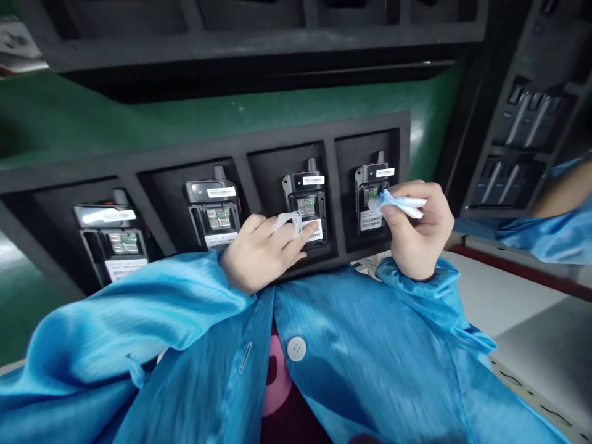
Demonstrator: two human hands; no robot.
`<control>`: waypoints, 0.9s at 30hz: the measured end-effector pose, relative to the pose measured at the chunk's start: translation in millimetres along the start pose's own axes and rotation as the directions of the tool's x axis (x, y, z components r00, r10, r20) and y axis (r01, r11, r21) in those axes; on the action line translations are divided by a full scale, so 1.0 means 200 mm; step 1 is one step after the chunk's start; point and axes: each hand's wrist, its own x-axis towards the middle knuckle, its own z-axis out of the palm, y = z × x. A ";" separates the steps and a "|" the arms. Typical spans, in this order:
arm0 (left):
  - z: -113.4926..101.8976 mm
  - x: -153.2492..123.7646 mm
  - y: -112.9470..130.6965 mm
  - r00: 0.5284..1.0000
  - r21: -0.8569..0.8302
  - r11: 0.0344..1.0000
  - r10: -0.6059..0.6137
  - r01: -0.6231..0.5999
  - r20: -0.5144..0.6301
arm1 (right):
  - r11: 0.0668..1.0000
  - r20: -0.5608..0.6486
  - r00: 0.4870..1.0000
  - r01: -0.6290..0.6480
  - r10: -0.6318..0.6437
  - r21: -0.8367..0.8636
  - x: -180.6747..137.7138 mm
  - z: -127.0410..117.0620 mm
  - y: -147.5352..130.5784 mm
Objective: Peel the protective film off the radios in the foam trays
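Handheld radios (pixel 306 206) sit in a black tray (pixel 333 191) on a green surface (pixel 277 110).

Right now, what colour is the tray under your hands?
Dark grey, nearly black; the tray shows best in the head view, the only one.

From here I see room over the green surface (pixel 277 114) between the foam tray (pixel 287 139) and dark tray (pixel 259 46); sideways, dividers (pixel 335 197) bar the way, and the right hand (pixel 420 228) blocks the rightmost device (pixel 370 223).

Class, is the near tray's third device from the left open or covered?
Open: the third device shows a green circuit board, uncovered, below its upper white label.
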 end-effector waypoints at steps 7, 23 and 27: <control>-0.13 -0.02 -0.04 0.995 0.066 0.996 0.058 -0.053 -0.082 | 0.978 0.153 0.985 -0.108 0.081 0.180 0.00 0.01 0.06; -0.20 -0.57 -0.20 0.980 0.160 0.968 -0.198 0.190 0.031 | 0.654 0.593 0.796 -0.514 0.121 0.556 0.03 0.08 -0.08; -0.15 -0.57 -0.19 0.989 0.182 0.973 -0.132 0.144 -0.073 | 0.567 0.646 0.746 -0.605 0.160 0.559 0.04 0.10 -0.18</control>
